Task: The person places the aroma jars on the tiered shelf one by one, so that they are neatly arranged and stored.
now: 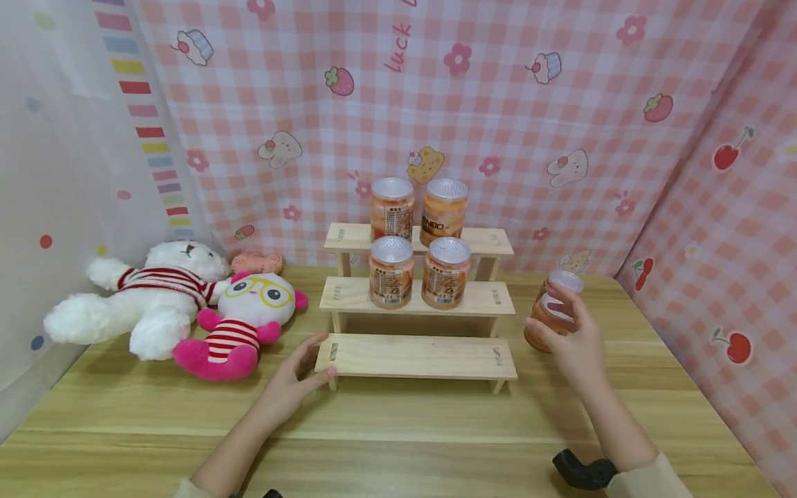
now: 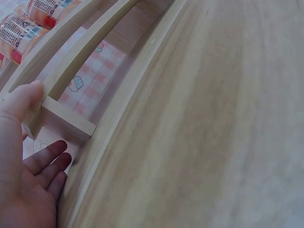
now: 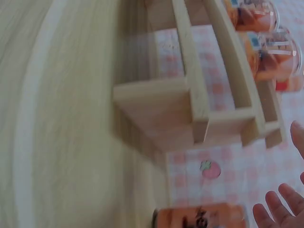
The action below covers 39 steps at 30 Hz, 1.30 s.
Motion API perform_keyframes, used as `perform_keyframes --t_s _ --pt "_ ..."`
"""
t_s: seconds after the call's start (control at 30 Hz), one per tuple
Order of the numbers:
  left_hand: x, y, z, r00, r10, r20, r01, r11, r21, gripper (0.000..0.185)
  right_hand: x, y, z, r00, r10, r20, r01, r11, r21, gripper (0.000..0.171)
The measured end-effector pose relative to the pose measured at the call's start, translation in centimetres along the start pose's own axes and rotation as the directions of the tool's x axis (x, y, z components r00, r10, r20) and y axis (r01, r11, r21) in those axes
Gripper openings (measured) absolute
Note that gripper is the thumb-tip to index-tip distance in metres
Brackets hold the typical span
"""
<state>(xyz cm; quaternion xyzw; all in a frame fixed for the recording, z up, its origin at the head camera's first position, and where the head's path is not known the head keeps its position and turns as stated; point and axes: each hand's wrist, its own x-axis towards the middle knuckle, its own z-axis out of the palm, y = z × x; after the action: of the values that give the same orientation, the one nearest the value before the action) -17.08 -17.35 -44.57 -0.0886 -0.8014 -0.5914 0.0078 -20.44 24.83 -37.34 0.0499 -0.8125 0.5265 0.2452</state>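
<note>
Head view: left hand (image 1: 292,384) lies open, fingers relaxed, thumb touching the left end of the rack's (image 1: 416,356) bare bottom step. Four jars (image 1: 391,271) already fill the two upper steps. Right hand (image 1: 575,342) curls round a fifth jar (image 1: 551,311), just right of the rack; placing remains.

Orange jars (image 1: 418,249) on a pale wooden rack (image 1: 416,357), pink checked backdrop (image 1: 498,111), pink-and-white striped plush toys (image 1: 236,325).

right wrist view blurred, jar (image 3: 199,219) cut off
</note>
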Motion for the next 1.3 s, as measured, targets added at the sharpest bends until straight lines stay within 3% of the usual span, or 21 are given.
perform_keyframes --t_s 0.23,0.5,0.9,1.3 --pt "0.0 0.1 0.0 1.0 -0.008 -0.002 0.008 1.0 0.002 0.063 -0.2 1.6 -1.2 0.996 0.049 -0.077 -0.055 0.995 -0.079 0.065" --pt "0.0 0.2 0.0 1.0 -0.019 0.001 0.019 1.0 0.004 0.063 0.1 2.9 -1.9 0.988 0.11 -0.108 -0.123 0.984 -0.128 0.069" --pt "0.0 0.2 0.0 1.0 -0.011 -0.002 0.011 1.0 0.009 0.063 0.8 5.3 -1.8 0.993 0.111 -0.03 -0.114 0.976 -0.184 0.07" --pt "-0.1 0.3 0.0 1.0 -0.004 0.001 0.004 1.0 0.009 0.063 1.5 6.1 -1.5 0.987 0.162 0.018 -0.157 0.975 -0.158 0.077"
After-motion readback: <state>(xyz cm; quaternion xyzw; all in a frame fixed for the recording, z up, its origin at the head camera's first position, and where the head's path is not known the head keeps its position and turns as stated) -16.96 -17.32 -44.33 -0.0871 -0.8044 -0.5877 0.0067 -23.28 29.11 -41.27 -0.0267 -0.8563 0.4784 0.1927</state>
